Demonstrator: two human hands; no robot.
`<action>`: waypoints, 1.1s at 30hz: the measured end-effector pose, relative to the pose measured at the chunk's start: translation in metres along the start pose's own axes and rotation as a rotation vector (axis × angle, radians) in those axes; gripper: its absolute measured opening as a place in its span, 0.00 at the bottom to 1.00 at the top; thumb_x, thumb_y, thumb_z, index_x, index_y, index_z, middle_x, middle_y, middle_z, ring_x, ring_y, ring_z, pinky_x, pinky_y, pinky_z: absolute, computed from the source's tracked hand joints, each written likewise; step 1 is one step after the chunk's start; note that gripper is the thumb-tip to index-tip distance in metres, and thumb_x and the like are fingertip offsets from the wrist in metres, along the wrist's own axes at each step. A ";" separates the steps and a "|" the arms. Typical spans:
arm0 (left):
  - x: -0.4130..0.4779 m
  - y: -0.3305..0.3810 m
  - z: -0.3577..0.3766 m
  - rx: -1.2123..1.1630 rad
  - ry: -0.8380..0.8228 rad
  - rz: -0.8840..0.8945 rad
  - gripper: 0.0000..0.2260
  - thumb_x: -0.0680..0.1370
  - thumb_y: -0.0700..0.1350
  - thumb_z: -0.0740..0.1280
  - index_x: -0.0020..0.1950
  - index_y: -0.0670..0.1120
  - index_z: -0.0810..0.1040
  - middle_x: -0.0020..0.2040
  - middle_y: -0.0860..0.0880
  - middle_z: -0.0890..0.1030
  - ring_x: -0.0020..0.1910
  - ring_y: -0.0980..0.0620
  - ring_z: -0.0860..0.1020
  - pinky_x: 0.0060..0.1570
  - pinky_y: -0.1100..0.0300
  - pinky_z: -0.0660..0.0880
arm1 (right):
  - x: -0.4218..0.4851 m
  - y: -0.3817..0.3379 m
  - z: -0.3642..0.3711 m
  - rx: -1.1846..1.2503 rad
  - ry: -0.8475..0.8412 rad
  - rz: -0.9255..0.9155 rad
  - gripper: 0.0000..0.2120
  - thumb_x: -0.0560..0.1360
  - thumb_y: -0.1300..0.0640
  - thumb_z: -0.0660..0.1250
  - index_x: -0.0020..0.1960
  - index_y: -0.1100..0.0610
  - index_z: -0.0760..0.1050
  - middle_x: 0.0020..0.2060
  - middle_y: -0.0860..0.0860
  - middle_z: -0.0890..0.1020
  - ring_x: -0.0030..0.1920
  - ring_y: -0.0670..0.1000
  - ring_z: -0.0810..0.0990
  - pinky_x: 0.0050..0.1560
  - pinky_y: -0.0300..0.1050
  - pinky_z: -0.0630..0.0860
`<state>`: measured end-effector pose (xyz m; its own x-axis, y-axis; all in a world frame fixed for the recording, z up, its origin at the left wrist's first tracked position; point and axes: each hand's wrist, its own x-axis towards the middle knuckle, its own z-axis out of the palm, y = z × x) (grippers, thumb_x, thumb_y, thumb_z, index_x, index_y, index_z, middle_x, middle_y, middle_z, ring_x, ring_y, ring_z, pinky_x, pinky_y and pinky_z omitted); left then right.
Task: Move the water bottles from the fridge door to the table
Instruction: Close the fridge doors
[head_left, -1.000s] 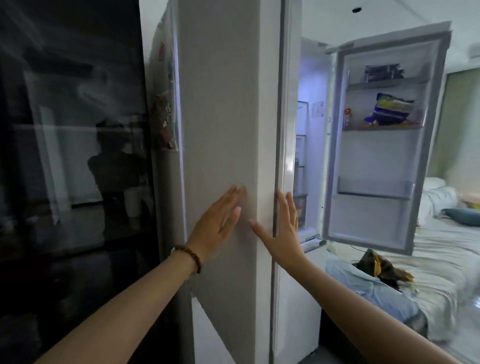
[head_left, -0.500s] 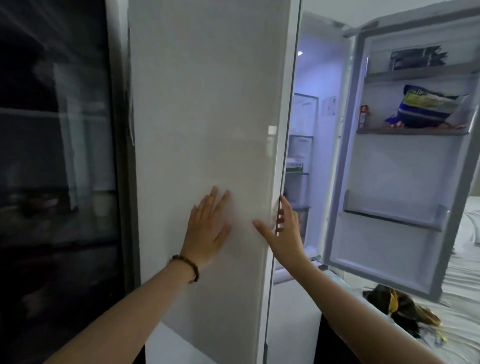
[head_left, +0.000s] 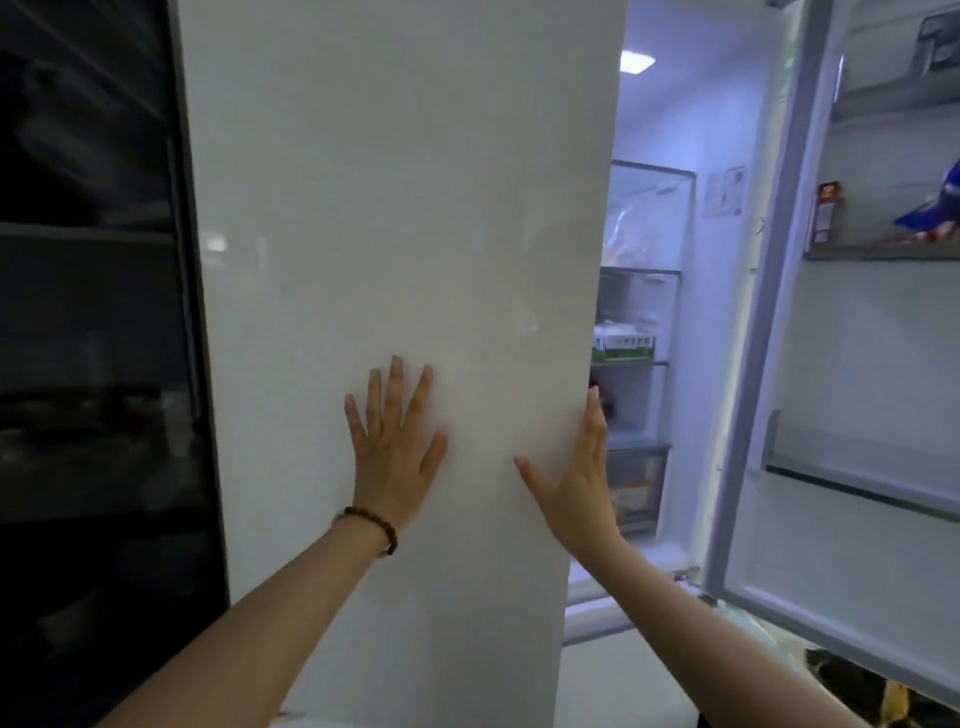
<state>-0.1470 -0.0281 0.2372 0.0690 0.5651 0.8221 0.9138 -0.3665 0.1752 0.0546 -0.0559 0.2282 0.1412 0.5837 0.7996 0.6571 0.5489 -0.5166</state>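
Both hands are spread open on the left fridge door (head_left: 395, 260) and holding nothing. The left hand (head_left: 393, 457) lies flat on the panel, and the right hand (head_left: 582, 478) has its fingers hooked round the door's edge.

The main risk I can see: if that door swings shut, the right hand's fingers get pinched at the edge.

Beyond the right hand, on a shelf, there's a green-and-white carton (head_left: 623, 345), print too small to read. Further right, the open door (head_left: 852, 364) has a red-topped packet (head_left: 823, 218), label illegible.

I can't spot any water bottles. The rack nearest the right hand looks bare, so they may be behind the left door, but that's a guess.
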 end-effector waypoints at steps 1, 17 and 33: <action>0.006 -0.005 0.010 0.008 0.018 0.023 0.28 0.79 0.58 0.48 0.76 0.55 0.42 0.77 0.48 0.43 0.76 0.49 0.39 0.72 0.45 0.33 | 0.005 0.007 0.007 -0.114 0.054 -0.075 0.45 0.72 0.49 0.69 0.75 0.47 0.39 0.75 0.48 0.48 0.75 0.45 0.46 0.74 0.45 0.49; 0.055 -0.042 0.101 0.313 0.171 0.071 0.28 0.78 0.58 0.51 0.76 0.52 0.50 0.77 0.44 0.50 0.76 0.45 0.41 0.71 0.37 0.41 | 0.087 0.088 0.115 -0.413 -0.094 -0.360 0.34 0.76 0.42 0.56 0.76 0.50 0.46 0.76 0.56 0.52 0.76 0.55 0.44 0.75 0.53 0.42; 0.061 -0.004 0.111 0.141 0.161 -0.054 0.31 0.76 0.56 0.55 0.76 0.47 0.53 0.76 0.36 0.49 0.75 0.38 0.45 0.70 0.37 0.39 | 0.095 0.120 0.033 -0.407 -0.438 -0.485 0.30 0.77 0.40 0.55 0.75 0.42 0.48 0.76 0.45 0.47 0.76 0.46 0.43 0.75 0.47 0.43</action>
<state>-0.1016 0.0896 0.2268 -0.0355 0.4519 0.8914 0.9621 -0.2259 0.1528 0.1224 0.0848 0.2325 -0.4829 0.5644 0.6695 0.8034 0.5897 0.0823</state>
